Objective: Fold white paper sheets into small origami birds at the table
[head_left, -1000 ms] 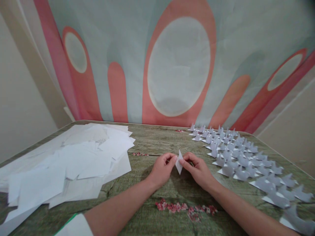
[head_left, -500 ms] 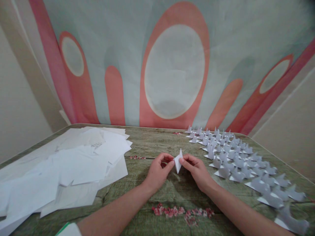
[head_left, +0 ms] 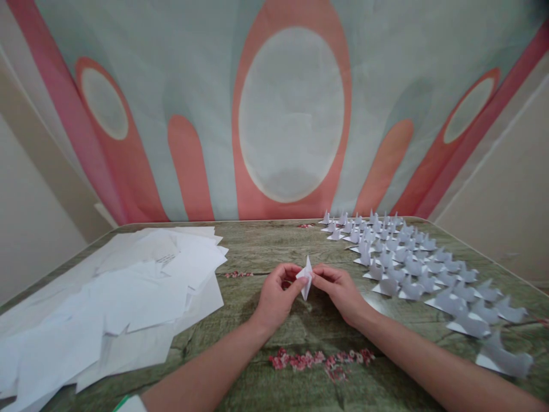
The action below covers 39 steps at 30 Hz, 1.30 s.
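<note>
Between my two hands a small piece of folded white paper (head_left: pixel 306 278) is held upright just above the table, pointed at its top and bottom. My left hand (head_left: pixel 278 294) pinches its left side, with the thumb pressed on the front face. From the right, my right hand (head_left: pixel 338 289) grips the other side between thumb and fingers. The fingertips behind the paper are partly hidden. To the right stand rows of folded white paper birds (head_left: pixel 412 266), and a larger-looking one (head_left: pixel 506 357) sits nearest on that side.
A spread pile of white paper sheets (head_left: pixel 141 297) covers the left of the wood-patterned table (head_left: pixel 257 246), which has printed pink flowers (head_left: pixel 300 360). Behind the table's far edge hangs a grey-green backdrop (head_left: pixel 206 68) with coral shapes.
My left thumb has moved onto the paper's front face, and my right thumb has slid to its right edge. The folded paper has turned slightly. The view has shifted a little.
</note>
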Each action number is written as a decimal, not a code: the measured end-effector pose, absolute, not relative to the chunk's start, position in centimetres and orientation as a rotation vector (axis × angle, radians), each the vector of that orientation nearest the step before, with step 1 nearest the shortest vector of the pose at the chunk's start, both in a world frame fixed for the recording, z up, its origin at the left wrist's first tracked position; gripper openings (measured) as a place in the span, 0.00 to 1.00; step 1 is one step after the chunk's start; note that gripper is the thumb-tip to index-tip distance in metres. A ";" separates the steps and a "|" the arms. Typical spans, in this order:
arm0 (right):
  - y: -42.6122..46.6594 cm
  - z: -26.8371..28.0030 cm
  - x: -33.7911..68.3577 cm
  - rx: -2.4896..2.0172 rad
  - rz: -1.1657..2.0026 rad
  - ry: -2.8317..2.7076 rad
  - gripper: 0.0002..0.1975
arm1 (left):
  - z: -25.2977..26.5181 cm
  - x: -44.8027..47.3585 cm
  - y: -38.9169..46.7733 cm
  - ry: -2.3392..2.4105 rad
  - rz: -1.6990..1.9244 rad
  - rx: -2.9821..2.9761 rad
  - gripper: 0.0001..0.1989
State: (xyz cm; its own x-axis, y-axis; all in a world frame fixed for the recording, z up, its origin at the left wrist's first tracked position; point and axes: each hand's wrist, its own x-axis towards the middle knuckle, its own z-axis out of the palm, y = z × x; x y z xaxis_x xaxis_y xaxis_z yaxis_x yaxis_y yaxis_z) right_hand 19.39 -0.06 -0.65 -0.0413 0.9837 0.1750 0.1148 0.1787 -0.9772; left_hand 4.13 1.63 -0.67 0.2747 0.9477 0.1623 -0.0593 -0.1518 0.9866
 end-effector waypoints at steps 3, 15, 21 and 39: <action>-0.2 -0.6 19.3 -1.139 1.064 -1.402 0.12 | -0.8 4.2 1.7 0.902 1.128 1.394 0.13; -0.1 -0.8 19.3 -1.141 1.106 -1.404 0.13 | -0.5 4.4 1.4 0.947 1.037 1.367 0.20; 0.1 -0.8 19.7 -1.152 1.130 -1.217 0.11 | -0.2 4.1 0.9 0.844 0.931 1.513 0.24; 0.7 -0.5 19.8 -1.165 1.191 -1.147 0.13 | -0.6 3.4 1.9 0.757 0.844 1.610 0.29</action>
